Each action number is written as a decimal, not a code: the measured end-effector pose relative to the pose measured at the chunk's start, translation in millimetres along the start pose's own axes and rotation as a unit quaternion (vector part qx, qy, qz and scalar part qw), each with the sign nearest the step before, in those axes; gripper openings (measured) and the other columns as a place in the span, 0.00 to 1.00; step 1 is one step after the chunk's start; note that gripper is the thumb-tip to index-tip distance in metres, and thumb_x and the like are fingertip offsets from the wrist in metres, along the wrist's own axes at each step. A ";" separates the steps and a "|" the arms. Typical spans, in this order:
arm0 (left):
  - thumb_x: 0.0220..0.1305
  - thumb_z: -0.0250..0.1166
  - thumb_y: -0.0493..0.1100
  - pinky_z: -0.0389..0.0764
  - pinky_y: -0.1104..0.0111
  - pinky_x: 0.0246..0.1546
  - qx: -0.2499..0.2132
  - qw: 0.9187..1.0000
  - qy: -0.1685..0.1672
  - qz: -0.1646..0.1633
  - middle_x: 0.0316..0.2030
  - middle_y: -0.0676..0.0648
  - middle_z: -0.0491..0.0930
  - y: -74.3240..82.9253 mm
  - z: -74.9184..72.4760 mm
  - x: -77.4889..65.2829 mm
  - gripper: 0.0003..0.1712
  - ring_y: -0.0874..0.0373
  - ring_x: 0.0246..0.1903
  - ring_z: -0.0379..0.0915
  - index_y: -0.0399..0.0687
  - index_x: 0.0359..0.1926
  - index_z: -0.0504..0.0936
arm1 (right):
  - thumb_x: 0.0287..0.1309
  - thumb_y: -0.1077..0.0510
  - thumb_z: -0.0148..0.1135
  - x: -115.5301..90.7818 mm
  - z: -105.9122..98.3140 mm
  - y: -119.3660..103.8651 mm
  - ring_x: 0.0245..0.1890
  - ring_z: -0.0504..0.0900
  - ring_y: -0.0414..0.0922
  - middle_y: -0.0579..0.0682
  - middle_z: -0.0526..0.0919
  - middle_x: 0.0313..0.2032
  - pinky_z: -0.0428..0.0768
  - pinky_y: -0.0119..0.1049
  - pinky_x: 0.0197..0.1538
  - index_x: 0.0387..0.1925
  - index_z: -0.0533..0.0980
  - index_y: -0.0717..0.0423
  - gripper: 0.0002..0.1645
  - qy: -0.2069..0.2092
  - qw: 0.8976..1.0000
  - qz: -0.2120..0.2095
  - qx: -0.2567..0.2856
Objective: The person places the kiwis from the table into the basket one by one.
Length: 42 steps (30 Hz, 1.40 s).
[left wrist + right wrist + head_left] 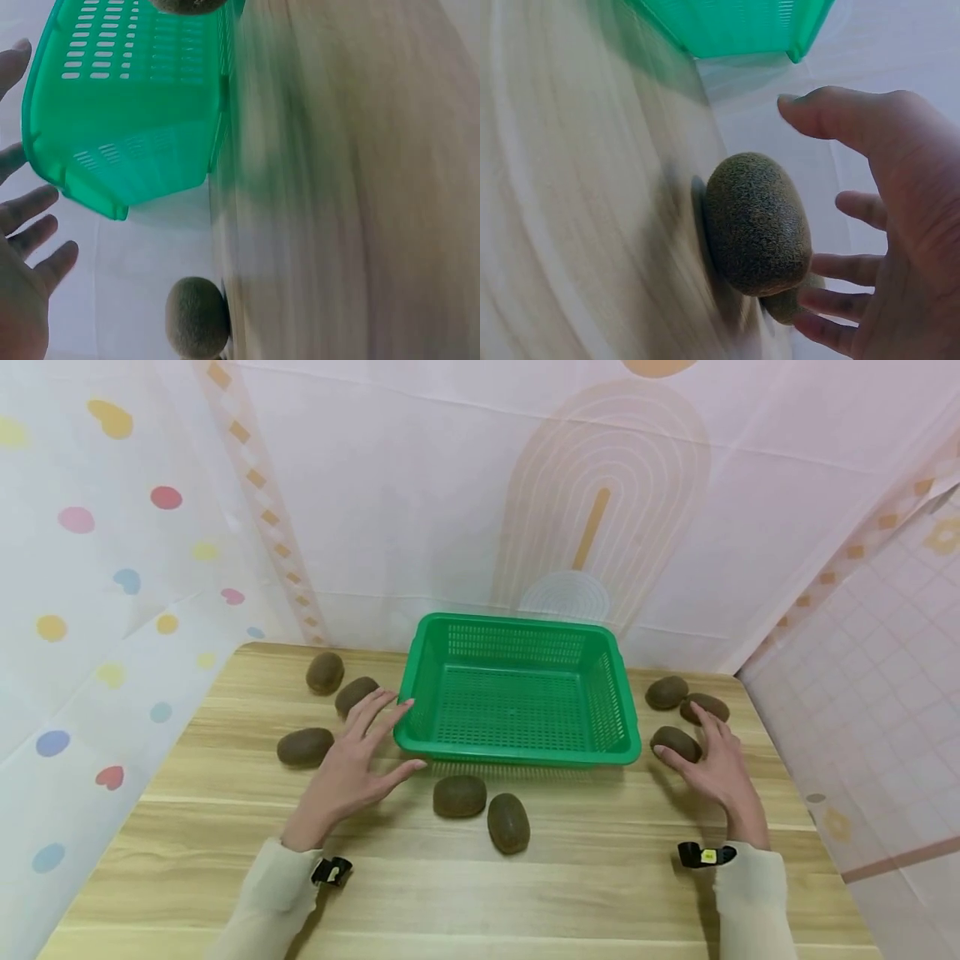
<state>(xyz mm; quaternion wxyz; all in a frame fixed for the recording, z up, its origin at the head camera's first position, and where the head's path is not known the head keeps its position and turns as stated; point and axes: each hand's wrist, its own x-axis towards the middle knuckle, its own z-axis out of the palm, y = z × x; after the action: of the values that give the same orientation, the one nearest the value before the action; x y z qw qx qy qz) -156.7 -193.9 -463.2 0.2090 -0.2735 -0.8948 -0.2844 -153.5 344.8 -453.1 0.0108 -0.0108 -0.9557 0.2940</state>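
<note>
A green plastic basket (517, 752) stands on the wooden table. Beside its left rim my left hand (352, 772) is spread with nothing in its grasp; whether the fingertips touch the rim I cannot tell. Behind that hand lies a partly hidden kiwi (356, 695). On the right, my right hand (716, 764) hovers around a brown kiwi (677, 743), its thumb standing apart from the fruit in the right wrist view (757, 225). A second kiwi (707, 708) sits partly behind the right fingers, and a third kiwi (667, 692) is farther back.
Two more kiwis lie on the left, one kiwi (326, 673) at the back and another kiwi (305, 747) nearer. In front of the basket are a kiwi (460, 797) and an upright-turned kiwi (508, 823). Patterned cloth (420, 510) hangs behind the table (465, 902).
</note>
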 end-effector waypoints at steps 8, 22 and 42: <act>0.63 0.73 0.56 0.65 0.65 0.76 -0.053 0.992 0.064 0.095 0.61 0.40 0.78 -1.6 17.3 10.5 0.30 0.38 0.67 0.68 0.48 0.62 0.82 | 0.66 0.36 0.65 8.1 2.3 2.7 0.71 0.61 0.74 0.73 0.56 0.75 0.66 0.72 0.68 0.80 0.52 0.59 0.55 -0.043 0.998 0.020 0.029; 0.64 0.74 0.49 0.65 0.70 0.75 -0.098 0.981 0.118 0.121 0.48 0.39 0.82 4.3 24.3 6.2 0.11 0.33 0.59 0.75 0.50 0.44 0.91 | 0.66 0.48 0.67 11.0 12.1 12.4 0.68 0.68 0.70 0.72 0.65 0.71 0.70 0.69 0.65 0.73 0.65 0.57 0.40 -0.028 0.999 0.020 0.040; 0.66 0.72 0.52 0.66 0.70 0.75 -0.126 0.976 0.135 0.119 0.48 0.36 0.81 1.8 31.3 6.2 0.13 0.33 0.59 0.74 0.49 0.43 0.91 | 0.66 0.43 0.68 9.1 11.2 8.4 0.62 0.74 0.67 0.68 0.71 0.68 0.77 0.61 0.58 0.73 0.66 0.58 0.42 0.020 0.998 0.033 0.056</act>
<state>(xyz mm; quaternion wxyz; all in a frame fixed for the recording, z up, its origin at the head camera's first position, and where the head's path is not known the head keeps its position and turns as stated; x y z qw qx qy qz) -167.1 -170.9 -482.7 0.3237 -0.3612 -0.7763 -0.4027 -162.8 345.7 -467.0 0.0203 -0.0479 -0.9363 0.3474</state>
